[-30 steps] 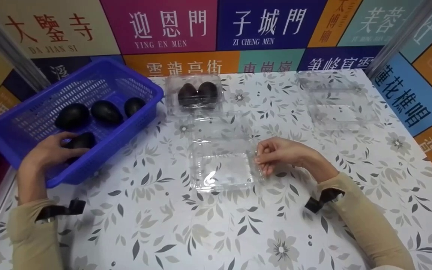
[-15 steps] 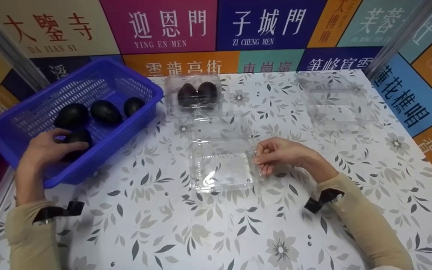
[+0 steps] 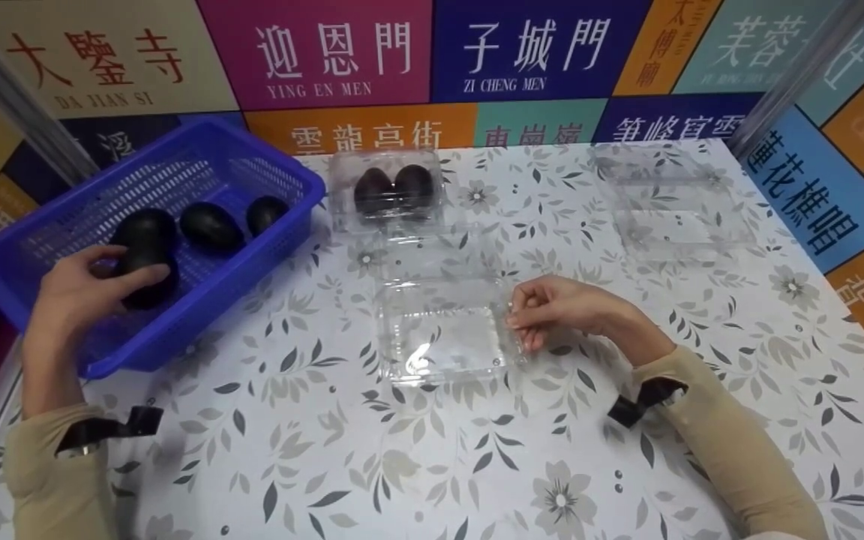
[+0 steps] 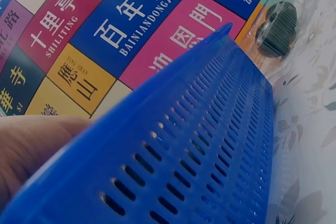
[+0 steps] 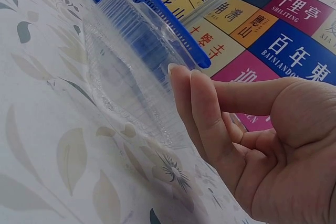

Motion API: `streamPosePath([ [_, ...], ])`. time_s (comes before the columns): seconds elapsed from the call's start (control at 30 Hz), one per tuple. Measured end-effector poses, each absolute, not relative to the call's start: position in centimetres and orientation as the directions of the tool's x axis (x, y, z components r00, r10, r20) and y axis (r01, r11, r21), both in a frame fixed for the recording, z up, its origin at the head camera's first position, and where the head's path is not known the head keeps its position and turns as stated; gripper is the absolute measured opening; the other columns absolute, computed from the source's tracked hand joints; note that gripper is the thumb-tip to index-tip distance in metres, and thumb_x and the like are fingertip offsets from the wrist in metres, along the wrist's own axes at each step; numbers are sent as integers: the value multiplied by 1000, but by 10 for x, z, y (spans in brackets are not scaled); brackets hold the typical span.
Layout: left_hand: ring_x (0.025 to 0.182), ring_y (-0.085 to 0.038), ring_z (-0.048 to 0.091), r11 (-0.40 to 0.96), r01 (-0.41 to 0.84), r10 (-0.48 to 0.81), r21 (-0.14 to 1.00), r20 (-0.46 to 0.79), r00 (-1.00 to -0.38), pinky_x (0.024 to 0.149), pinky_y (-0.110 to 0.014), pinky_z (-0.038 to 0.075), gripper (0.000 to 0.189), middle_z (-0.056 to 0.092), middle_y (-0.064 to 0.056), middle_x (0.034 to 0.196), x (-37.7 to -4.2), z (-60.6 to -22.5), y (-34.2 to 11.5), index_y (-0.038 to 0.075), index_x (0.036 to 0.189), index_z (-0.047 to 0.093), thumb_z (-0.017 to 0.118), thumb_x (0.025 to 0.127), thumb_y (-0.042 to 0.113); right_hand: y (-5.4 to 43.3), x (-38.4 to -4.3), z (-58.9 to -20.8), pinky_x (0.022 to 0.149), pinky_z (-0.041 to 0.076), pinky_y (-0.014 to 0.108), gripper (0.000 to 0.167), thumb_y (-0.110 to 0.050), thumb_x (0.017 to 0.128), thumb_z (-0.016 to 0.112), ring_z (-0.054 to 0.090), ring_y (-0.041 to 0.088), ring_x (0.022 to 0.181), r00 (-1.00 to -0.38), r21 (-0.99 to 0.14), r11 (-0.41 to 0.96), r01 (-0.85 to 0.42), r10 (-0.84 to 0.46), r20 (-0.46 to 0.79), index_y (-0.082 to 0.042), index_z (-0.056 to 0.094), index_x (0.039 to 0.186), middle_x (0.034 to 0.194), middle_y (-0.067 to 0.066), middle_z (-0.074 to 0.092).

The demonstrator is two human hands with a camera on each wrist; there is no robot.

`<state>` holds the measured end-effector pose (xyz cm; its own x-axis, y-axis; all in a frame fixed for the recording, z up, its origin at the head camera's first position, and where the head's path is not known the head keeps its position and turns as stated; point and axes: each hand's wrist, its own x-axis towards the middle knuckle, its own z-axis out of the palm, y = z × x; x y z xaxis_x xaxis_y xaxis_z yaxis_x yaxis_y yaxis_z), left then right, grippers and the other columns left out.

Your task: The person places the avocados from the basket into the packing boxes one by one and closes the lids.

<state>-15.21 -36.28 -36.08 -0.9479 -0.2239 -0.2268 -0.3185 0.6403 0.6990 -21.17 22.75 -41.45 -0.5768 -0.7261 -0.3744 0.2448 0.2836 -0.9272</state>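
Inside the blue plastic basket (image 3: 244, 289), my left hand (image 3: 83, 289) grips a smooth black egg-shaped fruit (image 3: 147, 281), thumb on its near side and fingers on its far side. That fruit overlaps another black fruit (image 3: 148, 225) behind it. In the left wrist view, the basket wall hides the held fruit and most of the hand (image 4: 37, 148). At the table's middle lies an open clear plastic clamshell box (image 3: 443, 337). My right hand (image 3: 563, 307) pinches its right rim between thumb and fingers; in the right wrist view, the fingertips meet near the box (image 5: 126, 72).
Two more black fruits, a middle one (image 3: 211, 225) and a right one (image 3: 265, 214), lie in the basket. A closed clear box (image 3: 342, 214) with two dark fruits stands behind the open one. Another open clear box (image 3: 676, 225) lies back right. Lettered panels (image 3: 342, 52) border the table.
My left hand has shifted left and slightly away with the black fruit, which now overlaps the fruit behind it. The right hand and the open box have stayed in place.
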Motion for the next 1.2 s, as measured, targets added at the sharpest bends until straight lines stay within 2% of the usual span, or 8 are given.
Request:
streamPosePath([
  [0.2, 69, -3, 66, 614, -288, -233, 735, -180, -956, 63, -20, 54, 102, 49, -34, 137, -151, -353, -351, -1, 156, 30, 75, 85, 56, 227, -212, -415, 61, 59, 26, 11, -4, 96, 67, 71, 16, 64, -580, -927, 275, 253, -724, -373, -3, 60, 88, 75, 8, 70],
  [0.4, 74, -1, 64, 616, -275, -227, 738, -169, -959, 66, -17, 53, 102, 46, -29, 143, -150, -345, -337, 0, 156, 31, 75, 84, 58, 228, -212, -417, 61, 59, 27, 11, -3, 97, 66, 71, 16, 64, -576, -929, 267, 257, -729, -369, -3, 60, 88, 74, 8, 70],
  [0.57, 77, 0, 62, 631, -238, -217, 738, -127, -968, 67, -16, 53, 97, 49, -22, 138, -146, -339, -327, 1, 153, 37, 74, 85, 58, 228, -213, -418, 61, 59, 27, 11, -3, 97, 66, 71, 16, 64, -577, -928, 268, 261, -727, -372, -4, 60, 88, 75, 8, 70],
  [0.73, 81, -5, 62, 633, -206, -210, 747, -90, -974, 68, -16, 53, 88, 55, -16, 127, -142, -335, -318, 5, 149, 44, 75, 85, 56, 228, -213, -418, 62, 59, 27, 10, -3, 96, 67, 71, 16, 64, -575, -927, 265, 265, -728, -373, -4, 60, 88, 75, 8, 70],
  [0.97, 104, -22, 54, 650, -205, -216, 732, -80, -973, 73, -14, 45, 86, 54, -14, 131, -139, -329, -307, 10, 150, 45, 74, 85, 59, 227, -212, -417, 60, 59, 26, 11, -4, 96, 67, 71, 15, 64, -578, -929, 264, 261, -728, -369, -4, 60, 88, 75, 7, 70],
  [1.2, 104, -20, 55, 645, -180, -212, 743, -53, -976, 70, -11, 46, 85, 55, -14, 131, -137, -326, -302, 11, 150, 46, 75, 84, 58, 227, -212, -415, 60, 59, 26, 11, -3, 96, 67, 70, 15, 64, -579, -926, 265, 269, -724, -375, -4, 59, 88, 75, 7, 69],
])
